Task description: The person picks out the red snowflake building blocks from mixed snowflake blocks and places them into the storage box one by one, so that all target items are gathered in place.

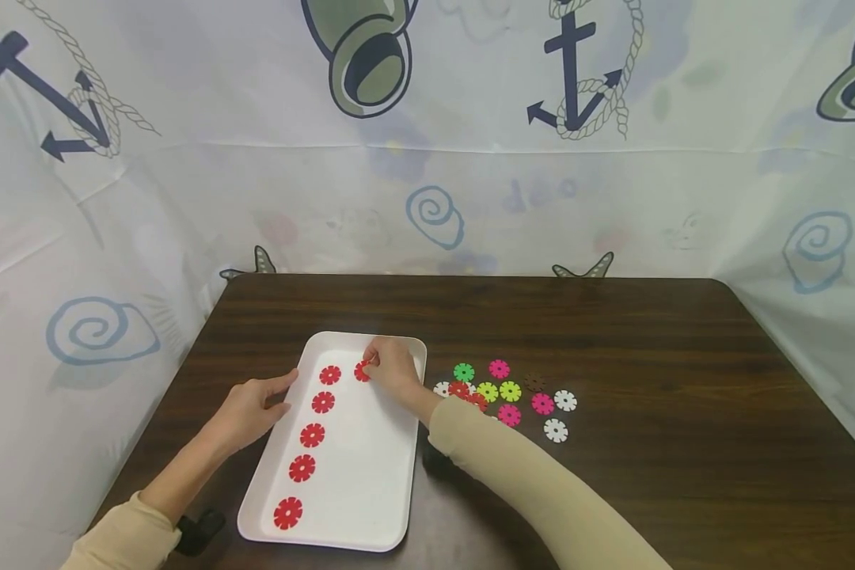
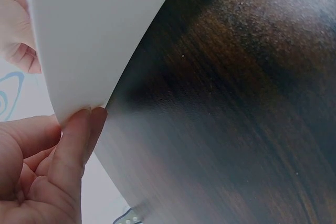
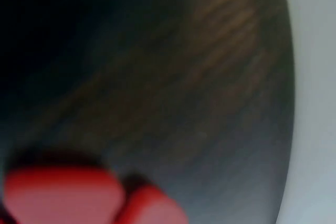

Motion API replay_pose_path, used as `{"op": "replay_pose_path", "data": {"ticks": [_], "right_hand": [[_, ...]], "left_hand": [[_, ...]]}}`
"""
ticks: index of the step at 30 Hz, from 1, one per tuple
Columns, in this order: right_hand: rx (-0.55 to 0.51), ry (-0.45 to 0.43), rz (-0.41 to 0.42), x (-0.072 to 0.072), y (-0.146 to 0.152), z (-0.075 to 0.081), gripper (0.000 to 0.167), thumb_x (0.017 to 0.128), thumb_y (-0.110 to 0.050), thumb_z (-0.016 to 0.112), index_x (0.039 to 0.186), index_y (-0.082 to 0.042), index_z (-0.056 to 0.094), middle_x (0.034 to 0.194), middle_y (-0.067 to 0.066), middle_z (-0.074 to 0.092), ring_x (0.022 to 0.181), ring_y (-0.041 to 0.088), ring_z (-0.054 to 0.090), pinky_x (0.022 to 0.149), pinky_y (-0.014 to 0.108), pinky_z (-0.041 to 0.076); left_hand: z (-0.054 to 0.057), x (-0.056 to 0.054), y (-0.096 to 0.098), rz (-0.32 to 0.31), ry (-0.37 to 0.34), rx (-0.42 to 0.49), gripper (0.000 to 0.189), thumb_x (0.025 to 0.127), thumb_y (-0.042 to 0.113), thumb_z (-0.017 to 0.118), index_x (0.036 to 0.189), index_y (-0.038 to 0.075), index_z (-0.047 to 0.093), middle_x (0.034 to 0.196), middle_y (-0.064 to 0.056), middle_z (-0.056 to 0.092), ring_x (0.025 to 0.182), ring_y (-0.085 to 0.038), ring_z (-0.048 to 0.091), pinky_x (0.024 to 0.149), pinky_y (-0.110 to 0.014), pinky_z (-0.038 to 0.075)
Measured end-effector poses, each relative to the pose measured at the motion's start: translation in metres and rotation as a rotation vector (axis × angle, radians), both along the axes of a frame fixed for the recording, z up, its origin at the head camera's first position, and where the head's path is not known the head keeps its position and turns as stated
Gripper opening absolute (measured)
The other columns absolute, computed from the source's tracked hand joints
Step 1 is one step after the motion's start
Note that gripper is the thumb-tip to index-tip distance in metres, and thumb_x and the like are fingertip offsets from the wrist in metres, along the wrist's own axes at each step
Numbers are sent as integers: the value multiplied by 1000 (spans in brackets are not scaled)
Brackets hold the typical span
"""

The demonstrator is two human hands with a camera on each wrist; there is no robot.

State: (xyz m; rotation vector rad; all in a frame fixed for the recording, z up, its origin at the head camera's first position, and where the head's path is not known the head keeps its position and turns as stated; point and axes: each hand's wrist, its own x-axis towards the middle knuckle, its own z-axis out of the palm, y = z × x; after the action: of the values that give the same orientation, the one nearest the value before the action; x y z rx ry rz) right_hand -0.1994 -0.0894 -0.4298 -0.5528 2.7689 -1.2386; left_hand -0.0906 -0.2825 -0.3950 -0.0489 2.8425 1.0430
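Note:
A white rectangular tray [image 1: 356,507] lies on the dark wooden table. My left hand [image 1: 245,410] grips its left rim; in the left wrist view, thumb and fingertips [image 2: 79,124] meet at the tray's edge. Over the tray's far right part, my right hand [image 1: 393,368] pinches a red notched disc [image 1: 360,370], partly hidden by the fingers. More red notched discs [image 1: 312,435] run in a column down the left side of the tray. The right wrist view is blurred, with red disc shapes [image 3: 63,195] low at the left and the pale tray [image 3: 317,98] along the right.
Right of the tray, loose notched discs lie scattered: green [image 1: 463,372], pink [image 1: 499,369], yellow [image 1: 510,391], white [image 1: 556,431], brown [image 1: 535,382] and red [image 1: 478,401]. Some overlap. A patterned cloth [image 1: 484,214] hangs behind the wooden table [image 1: 655,475].

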Motion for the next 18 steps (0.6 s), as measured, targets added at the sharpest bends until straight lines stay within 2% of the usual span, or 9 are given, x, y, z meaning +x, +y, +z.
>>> {"op": "replay_pose_path", "data": {"ticks": [11, 18], "right_hand": [[38, 16, -54, 4, -4, 0, 8, 81, -7, 73, 84, -6, 65, 74, 2, 59, 69, 12, 50, 61, 16, 45], [65, 30, -59, 4, -4, -1, 8, 81, -5, 72, 84, -6, 65, 71, 2, 56, 67, 11, 48, 58, 17, 40]], "left_hand": [[0, 1, 1, 3, -5, -4, 60, 86, 2, 64, 140, -4, 38, 129, -33, 50, 96, -43, 65, 70, -42, 58], [0, 1, 1, 3, -3, -11, 60, 86, 2, 64, 140, -4, 38, 130, -33, 49, 96, -44, 65, 70, -43, 58]]}}
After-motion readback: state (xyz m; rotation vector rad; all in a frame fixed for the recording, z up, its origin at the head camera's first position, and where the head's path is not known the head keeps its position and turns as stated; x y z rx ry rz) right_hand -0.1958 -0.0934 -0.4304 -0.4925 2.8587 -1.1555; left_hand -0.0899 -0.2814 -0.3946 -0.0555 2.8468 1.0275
